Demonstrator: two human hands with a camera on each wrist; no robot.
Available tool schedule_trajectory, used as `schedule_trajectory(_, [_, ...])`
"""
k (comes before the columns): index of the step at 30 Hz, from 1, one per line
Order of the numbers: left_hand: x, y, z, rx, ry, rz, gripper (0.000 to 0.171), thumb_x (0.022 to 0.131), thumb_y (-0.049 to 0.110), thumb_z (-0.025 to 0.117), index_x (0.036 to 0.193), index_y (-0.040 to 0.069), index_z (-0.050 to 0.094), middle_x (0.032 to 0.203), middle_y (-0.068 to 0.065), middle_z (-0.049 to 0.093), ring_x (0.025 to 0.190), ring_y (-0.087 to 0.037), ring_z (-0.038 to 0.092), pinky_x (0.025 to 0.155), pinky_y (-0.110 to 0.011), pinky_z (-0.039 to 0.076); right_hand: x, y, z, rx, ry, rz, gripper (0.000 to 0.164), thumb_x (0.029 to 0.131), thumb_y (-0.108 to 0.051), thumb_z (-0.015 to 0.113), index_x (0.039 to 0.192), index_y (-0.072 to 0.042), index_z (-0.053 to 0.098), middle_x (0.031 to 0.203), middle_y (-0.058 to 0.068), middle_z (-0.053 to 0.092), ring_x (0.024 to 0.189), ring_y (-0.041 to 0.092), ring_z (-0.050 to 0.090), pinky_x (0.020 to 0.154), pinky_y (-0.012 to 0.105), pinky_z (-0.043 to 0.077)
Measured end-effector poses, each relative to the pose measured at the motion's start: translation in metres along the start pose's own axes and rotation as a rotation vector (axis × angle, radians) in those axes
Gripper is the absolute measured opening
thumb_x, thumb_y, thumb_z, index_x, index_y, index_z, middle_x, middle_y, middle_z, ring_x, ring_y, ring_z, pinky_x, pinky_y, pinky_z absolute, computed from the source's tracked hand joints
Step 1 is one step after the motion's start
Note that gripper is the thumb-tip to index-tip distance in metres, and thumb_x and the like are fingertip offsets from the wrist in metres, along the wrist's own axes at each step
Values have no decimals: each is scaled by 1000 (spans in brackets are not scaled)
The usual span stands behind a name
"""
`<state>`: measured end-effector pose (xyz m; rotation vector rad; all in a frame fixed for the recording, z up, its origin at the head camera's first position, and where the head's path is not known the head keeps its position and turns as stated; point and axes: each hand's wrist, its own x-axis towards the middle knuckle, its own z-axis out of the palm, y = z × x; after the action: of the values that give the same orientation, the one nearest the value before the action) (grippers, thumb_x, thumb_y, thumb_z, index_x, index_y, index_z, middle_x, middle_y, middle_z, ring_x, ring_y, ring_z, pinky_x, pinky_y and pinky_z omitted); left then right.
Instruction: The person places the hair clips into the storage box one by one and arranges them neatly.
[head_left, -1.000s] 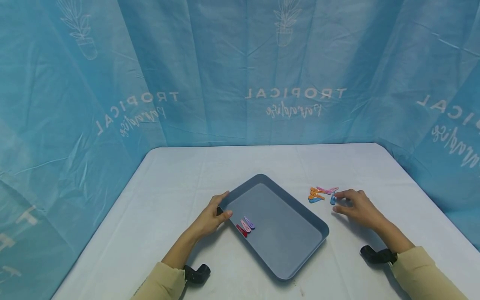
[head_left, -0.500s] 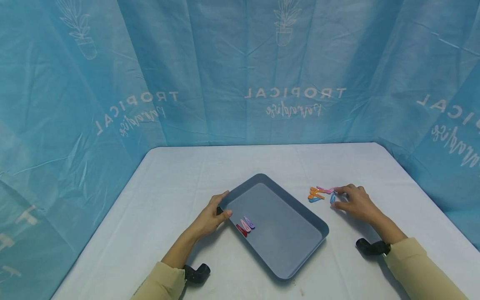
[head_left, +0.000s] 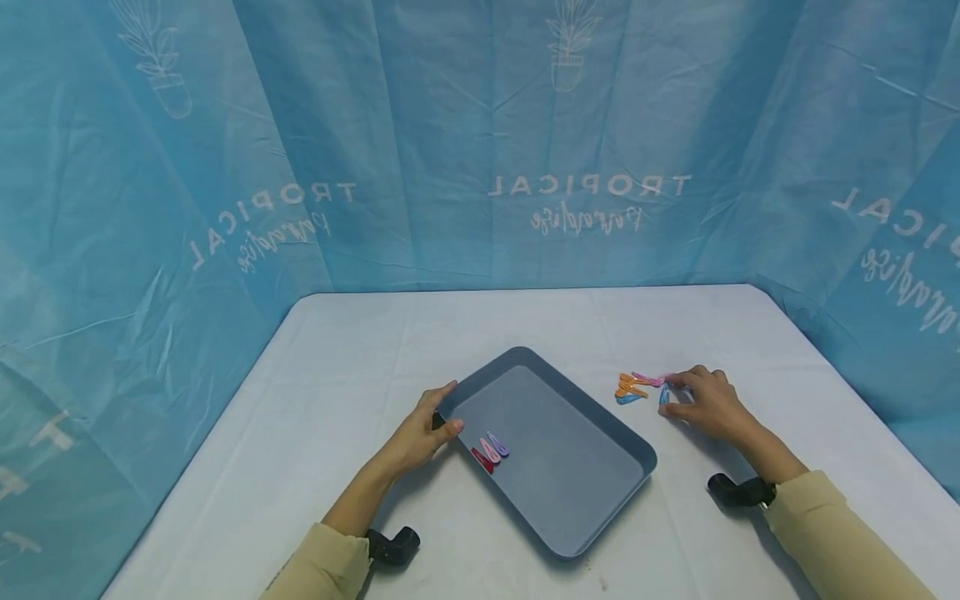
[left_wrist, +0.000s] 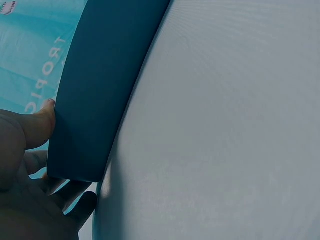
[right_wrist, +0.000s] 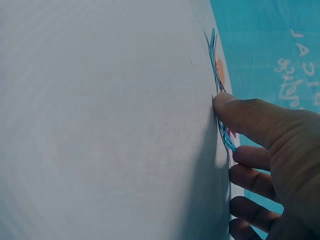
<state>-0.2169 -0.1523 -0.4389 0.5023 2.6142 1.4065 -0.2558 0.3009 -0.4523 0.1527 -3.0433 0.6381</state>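
Note:
My left hand (head_left: 420, 429) holds the far-left corner of a grey rectangular tray (head_left: 562, 467), thumb at the rim and fingers round the outside. The left wrist view shows that grip against the tray's outer wall (left_wrist: 95, 100). Three snap hair clips lie side by side in the tray: red (head_left: 482, 460), pink (head_left: 490, 451) and purple (head_left: 498, 444). Right of the tray, my right hand (head_left: 708, 404) pinches a blue hair clip (head_left: 664, 394) between thumb and fingers, close over the table. The right wrist view shows my thumb (right_wrist: 240, 110) partly hiding the clips behind it.
Beside the right hand lies a small pile of clips: orange ones (head_left: 628, 385), pink ones (head_left: 648, 380) and a blue one (head_left: 628, 399). A white cloth covers the table (head_left: 360, 358). Blue printed curtains (head_left: 450, 125) enclose its back and sides.
My right hand has shifted slightly left and its thumb and fingers have closed in on the blue hair clip. The left hand and tray stay put.

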Motion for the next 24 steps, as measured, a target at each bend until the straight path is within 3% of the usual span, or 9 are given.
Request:
schedule_trajectory(15, [0,-1,0,-20,-5,-8,67,94,18,58,151,8,23,151,-20,26,143,-40,19,112,-59,22,-2,-2,0,11,17,4,59,79,-31,73,125,2,57,122,27,52,106,41,40,81,54,41])
schedule_trajectory(24, [-1,0,0,-49,3,-13,67,94,15,58,150,8,23,151,-19,26,144,-38,17,113,-57,21,-3,-16,-6,50,48,-38,52,79,-27,74,123,-2,60,119,23,55,105,37,41,81,51,42])
